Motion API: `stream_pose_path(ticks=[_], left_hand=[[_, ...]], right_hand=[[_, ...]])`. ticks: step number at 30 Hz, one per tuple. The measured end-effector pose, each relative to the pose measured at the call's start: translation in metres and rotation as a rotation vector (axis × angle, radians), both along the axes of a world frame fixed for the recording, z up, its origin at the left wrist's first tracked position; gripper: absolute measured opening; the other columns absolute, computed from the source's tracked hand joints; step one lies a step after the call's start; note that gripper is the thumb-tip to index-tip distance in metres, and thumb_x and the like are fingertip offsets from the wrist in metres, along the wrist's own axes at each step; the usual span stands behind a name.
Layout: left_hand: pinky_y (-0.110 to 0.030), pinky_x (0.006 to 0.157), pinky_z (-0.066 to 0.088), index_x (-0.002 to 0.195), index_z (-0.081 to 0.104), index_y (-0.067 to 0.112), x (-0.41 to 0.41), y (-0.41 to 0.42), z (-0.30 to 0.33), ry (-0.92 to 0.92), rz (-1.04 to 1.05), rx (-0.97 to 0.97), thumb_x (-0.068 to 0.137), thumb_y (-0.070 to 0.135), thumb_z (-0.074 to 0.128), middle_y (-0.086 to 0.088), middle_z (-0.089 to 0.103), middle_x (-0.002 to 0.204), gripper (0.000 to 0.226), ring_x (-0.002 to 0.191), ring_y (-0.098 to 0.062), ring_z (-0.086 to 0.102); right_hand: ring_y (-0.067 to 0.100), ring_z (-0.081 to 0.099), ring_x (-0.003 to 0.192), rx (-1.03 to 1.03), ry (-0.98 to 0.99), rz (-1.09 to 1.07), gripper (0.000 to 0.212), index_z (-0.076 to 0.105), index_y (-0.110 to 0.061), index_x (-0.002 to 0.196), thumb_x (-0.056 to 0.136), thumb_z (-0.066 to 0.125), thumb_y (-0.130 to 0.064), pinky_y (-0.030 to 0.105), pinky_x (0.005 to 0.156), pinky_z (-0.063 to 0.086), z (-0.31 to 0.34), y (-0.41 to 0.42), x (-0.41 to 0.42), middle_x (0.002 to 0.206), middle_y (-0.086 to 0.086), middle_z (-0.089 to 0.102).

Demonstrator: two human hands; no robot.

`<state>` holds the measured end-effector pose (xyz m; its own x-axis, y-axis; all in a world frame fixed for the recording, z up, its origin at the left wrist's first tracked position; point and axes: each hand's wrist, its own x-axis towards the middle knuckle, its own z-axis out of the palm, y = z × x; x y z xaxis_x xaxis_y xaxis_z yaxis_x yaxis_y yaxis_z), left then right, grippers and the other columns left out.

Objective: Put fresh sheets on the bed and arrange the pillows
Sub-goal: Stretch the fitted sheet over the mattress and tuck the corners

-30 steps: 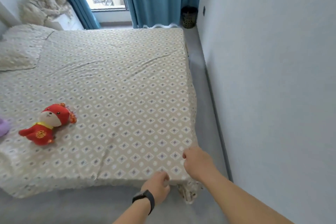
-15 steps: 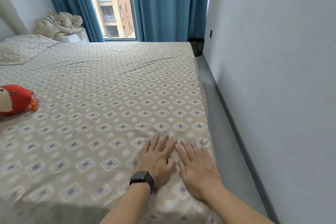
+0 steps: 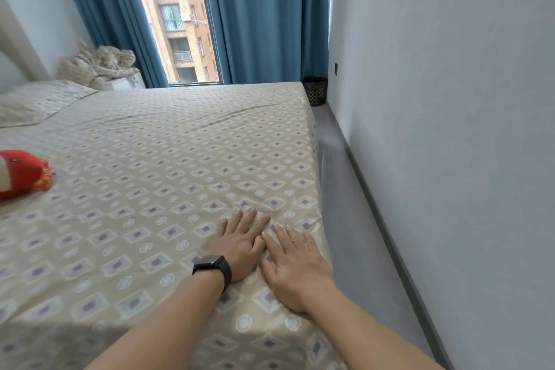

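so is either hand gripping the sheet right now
No, the left hand and right hand both lie flat, fingers straight, on the sheet.

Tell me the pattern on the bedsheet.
Beige bedsheet with purple-centred diamonds and small circles; head view.

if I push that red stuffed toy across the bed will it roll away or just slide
The red stuffed toy will probably slide or flop, not roll: it lies slumped on the patterned sheet, looking soft and irregular. It is likely light for its size, so a gentle push should do. The sheet, already creased, may bunch ahead of it.

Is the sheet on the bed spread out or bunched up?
Spread out: the sheet lies flat across the bed, with small wrinkles near the hands.
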<state>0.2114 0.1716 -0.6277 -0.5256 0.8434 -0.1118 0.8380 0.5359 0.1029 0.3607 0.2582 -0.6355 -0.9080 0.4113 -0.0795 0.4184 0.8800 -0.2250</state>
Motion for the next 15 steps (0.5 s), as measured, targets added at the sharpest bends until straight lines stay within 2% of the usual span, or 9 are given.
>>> stream_pose_path(ticks=[9,15], left_hand=[[-0.042,0.124,-0.008,0.155,-0.004,0.049,-0.001,-0.004,-0.008,0.008,0.014,0.043,0.102,0.05,0.01,0.015,-0.009,0.166,0.055,0.153,-0.012,-0.013],[-0.043,0.124,-0.01,0.155,-0.006,0.048,0.018,-0.03,-0.009,-0.091,0.018,0.074,0.102,0.049,0.01,0.01,-0.014,0.166,0.055,0.152,-0.015,-0.018]], right_hand=[[0.014,-0.012,0.155,0.073,0.024,-0.009,0.065,-0.002,-0.034,0.161,0.101,0.009,-0.058,0.046,0.125,-0.008,-0.01,-0.003,-0.002,0.169,-0.008,-0.009],[0.012,-0.017,0.154,0.07,-0.054,-0.049,0.064,-0.009,-0.037,0.159,0.101,0.005,-0.06,0.042,0.125,-0.009,-0.003,-0.012,0.005,0.167,-0.013,-0.017]])
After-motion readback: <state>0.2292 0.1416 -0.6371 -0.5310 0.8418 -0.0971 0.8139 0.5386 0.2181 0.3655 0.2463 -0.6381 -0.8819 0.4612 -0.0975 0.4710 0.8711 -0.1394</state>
